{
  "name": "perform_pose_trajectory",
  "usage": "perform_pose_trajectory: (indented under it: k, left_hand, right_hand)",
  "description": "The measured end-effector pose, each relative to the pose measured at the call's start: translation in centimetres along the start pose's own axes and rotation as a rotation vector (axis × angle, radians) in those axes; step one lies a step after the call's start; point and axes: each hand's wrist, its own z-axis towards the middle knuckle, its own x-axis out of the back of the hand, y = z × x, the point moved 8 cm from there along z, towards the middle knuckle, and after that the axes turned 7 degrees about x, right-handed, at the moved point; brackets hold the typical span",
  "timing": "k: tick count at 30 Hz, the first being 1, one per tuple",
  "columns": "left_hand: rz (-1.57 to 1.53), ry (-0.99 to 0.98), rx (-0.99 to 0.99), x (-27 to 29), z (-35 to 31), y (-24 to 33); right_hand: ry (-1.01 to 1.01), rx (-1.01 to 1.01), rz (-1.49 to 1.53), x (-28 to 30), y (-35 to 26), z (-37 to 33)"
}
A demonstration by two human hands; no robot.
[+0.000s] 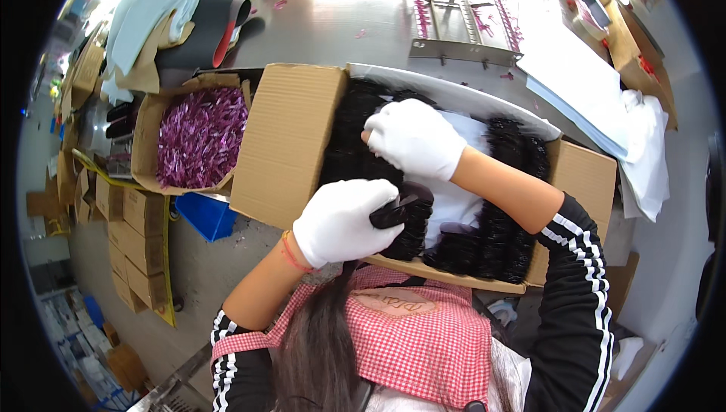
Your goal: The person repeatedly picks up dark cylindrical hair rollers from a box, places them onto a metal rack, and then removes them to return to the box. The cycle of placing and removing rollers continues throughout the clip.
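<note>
Left hand (344,221): was gloved in white, with fingers closed around a dark glossy piece (387,216), over the near left part of the box.
Right hand (420,138): was gloved too, with fingers curled over the far bundles; could not be told as holding or not.
Open box (484,279): lay in front of the apron (423,329), packed with black bundles (522,185) around a white sheet (457,204).
In the way: were the right hand and forearm (503,189), hiding part of the packing.
Left flap (289,144): stood between the box and a carton (144,147) of pink shreds (200,136).
Table (325,30): carried a metal frame (467,51), a dark roll (200,32) and white sheets (582,75).
Floor (219,298): held a blue bin (206,217) and stacked cartons (140,249).
</note>
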Motion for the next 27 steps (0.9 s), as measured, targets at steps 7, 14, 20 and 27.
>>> perform_pose_trajectory:
  k: [7, 14, 20, 27]
  left_hand:
    - [0.201, -0.151, -0.341, -6.1, 6.9, 1.7]
    - [0.372, -0.260, -0.397, -8.1, 7.6, 0.3]
    - [0.330, -0.201, -0.149, -5.7, 7.5, -0.5]
    - [0.441, -0.222, -0.217, -9.3, 7.6, 0.1]
  right_hand:
    - [0.560, -0.707, 0.814, 1.2, 7.8, -13.5]
    - [0.165, -0.772, 1.031, -2.4, 4.9, -16.6]
    - [-0.010, -0.605, 0.795, -4.9, 3.5, -14.5]
    - [-0.372, -0.346, 0.528, -3.3, 3.7, -12.6]
